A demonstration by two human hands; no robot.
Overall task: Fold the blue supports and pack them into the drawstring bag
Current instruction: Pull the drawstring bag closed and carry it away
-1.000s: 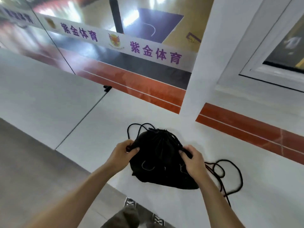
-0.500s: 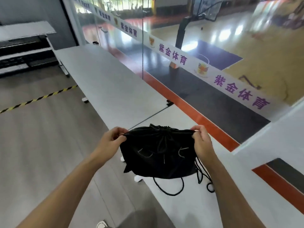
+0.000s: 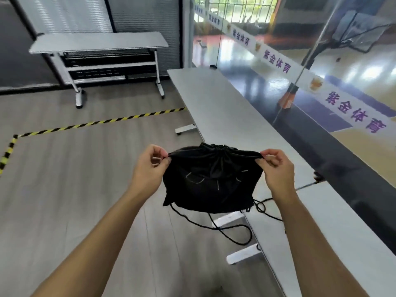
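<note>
A black drawstring bag (image 3: 211, 185) hangs in the air in front of me, bulging and cinched at its top. My left hand (image 3: 150, 168) pinches the bag's upper left corner. My right hand (image 3: 276, 168) pinches its upper right corner. Black cords (image 3: 231, 230) dangle in loops below the bag. No blue supports are in view; what the bag holds is hidden.
A long grey table (image 3: 225, 116) runs along the glass wall (image 3: 321, 61) on the right, its feet near the bag. Another grey table (image 3: 98, 42) stands at the back. Yellow-black tape (image 3: 85, 125) marks the wooden floor on the left.
The bag went from lying on the table under my hands to hanging lifted by its top corners. My view has swung left toward the room.
</note>
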